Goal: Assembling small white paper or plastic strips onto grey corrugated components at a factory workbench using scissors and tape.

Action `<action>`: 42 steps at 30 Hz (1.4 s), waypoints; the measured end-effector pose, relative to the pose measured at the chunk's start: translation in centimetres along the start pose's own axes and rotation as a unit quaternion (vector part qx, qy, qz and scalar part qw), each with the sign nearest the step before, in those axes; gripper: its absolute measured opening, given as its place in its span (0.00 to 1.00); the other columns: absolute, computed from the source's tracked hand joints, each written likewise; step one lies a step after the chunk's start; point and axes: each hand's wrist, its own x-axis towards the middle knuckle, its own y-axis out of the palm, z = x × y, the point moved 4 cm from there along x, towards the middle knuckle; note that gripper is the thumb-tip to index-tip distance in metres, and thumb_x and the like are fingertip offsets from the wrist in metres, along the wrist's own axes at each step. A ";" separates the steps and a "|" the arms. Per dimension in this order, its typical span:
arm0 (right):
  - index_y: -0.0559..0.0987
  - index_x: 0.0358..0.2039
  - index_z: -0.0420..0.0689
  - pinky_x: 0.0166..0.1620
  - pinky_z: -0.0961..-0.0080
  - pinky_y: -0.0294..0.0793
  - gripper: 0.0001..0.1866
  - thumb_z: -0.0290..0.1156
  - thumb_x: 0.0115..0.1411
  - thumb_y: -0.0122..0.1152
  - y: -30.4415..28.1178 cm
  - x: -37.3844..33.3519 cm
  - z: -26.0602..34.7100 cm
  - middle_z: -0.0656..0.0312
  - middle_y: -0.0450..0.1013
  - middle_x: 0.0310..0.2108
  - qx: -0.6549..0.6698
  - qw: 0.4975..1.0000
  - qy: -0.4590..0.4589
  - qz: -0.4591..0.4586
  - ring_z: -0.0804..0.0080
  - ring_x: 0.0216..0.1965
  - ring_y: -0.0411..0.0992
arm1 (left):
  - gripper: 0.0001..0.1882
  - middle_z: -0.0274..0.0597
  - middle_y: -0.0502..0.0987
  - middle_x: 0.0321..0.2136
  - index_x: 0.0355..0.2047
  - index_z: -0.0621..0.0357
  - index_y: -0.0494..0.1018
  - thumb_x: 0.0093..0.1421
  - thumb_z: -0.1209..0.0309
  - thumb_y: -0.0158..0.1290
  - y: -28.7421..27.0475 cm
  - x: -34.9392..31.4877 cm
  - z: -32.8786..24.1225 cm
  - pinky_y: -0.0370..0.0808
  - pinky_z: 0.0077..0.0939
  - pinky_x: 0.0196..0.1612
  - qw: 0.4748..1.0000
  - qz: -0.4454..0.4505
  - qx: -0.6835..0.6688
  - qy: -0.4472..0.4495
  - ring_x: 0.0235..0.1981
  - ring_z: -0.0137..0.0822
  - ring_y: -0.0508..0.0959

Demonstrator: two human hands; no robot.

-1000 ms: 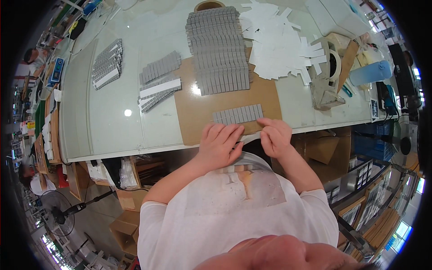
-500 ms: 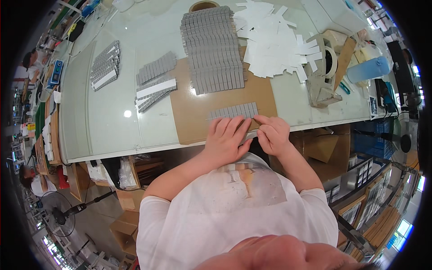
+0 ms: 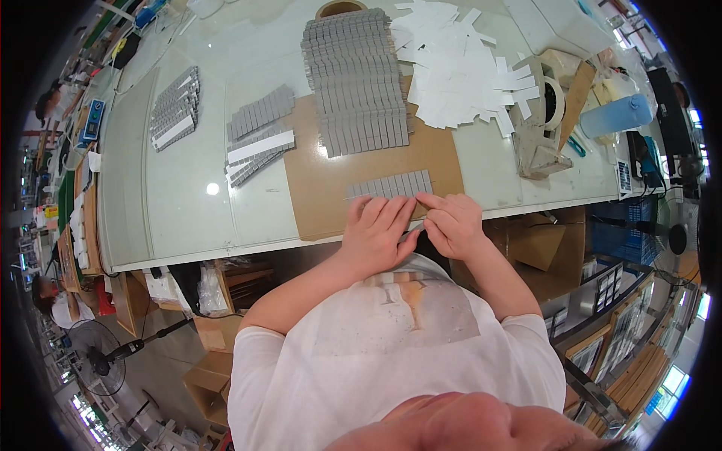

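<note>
Slanting lengthwise rightward and slightly away, the grey strip (image 3: 392,184) meets the outstretched left hand (image 3: 378,230); the right hand's (image 3: 456,223) grip is unclear.

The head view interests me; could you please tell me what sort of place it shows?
Probably a workshop or small factory: stacks of grey segmented strips lie on the worktable, cardboard boxes stand lower down, and a fan is at the left.

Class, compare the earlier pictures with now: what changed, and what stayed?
The right hand has moved left along the near edge of the grey strip; the left hand has shifted right and slightly forward, narrowing their gap. The brown board and large grey stack stayed put.
</note>
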 end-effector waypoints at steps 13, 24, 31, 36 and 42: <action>0.76 0.26 0.44 0.28 0.70 0.68 0.04 0.27 0.51 0.64 -0.2 0.2 0.3 0.56 0.80 0.44 0.008 1.000 -0.001 0.009 0.64 0.24 0.72 | 0.25 0.37 0.74 0.48 0.48 0.60 0.76 0.53 0.60 0.61 0.1 -0.3 0.1 0.64 0.42 0.55 1.000 -0.013 -0.018 -0.002 0.48 0.37 0.69; 0.78 0.42 0.35 0.23 0.85 0.72 0.07 0.19 0.64 0.60 -1.2 -2.6 -3.5 0.60 0.75 0.31 0.477 0.784 0.386 -0.095 0.78 0.23 0.73 | 0.16 0.32 0.76 0.41 0.41 0.52 0.79 0.50 0.67 0.61 -4.2 -4.3 4.6 0.66 0.39 0.51 0.995 -0.084 -0.031 -0.038 0.43 0.39 0.72; 0.77 0.45 0.37 0.28 0.81 0.80 0.10 0.22 0.63 0.64 1.0 1.3 -2.8 0.62 0.76 0.29 0.494 0.695 0.498 -0.157 0.79 0.26 0.77 | 0.17 0.32 0.75 0.40 0.42 0.53 0.80 0.51 0.66 0.60 -4.0 -4.5 4.5 0.67 0.38 0.51 0.997 -0.082 0.003 -0.011 0.43 0.37 0.72; 0.77 0.43 0.38 0.28 0.82 0.80 0.08 0.23 0.64 0.63 2.2 1.8 -2.6 0.63 0.76 0.28 0.439 0.722 0.519 -0.132 0.79 0.26 0.77 | 0.17 0.33 0.75 0.40 0.42 0.54 0.79 0.51 0.66 0.60 -3.9 -4.5 4.5 0.68 0.39 0.51 0.997 -0.080 0.008 -0.019 0.42 0.37 0.72; 0.77 0.42 0.38 0.29 0.83 0.80 0.07 0.22 0.64 0.63 2.7 2.2 -2.4 0.64 0.76 0.26 0.413 0.736 0.525 -0.107 0.81 0.24 0.76 | 0.17 0.34 0.75 0.41 0.42 0.54 0.79 0.51 0.66 0.61 -3.8 -4.6 4.6 0.69 0.39 0.50 0.996 -0.084 -0.001 -0.025 0.43 0.39 0.71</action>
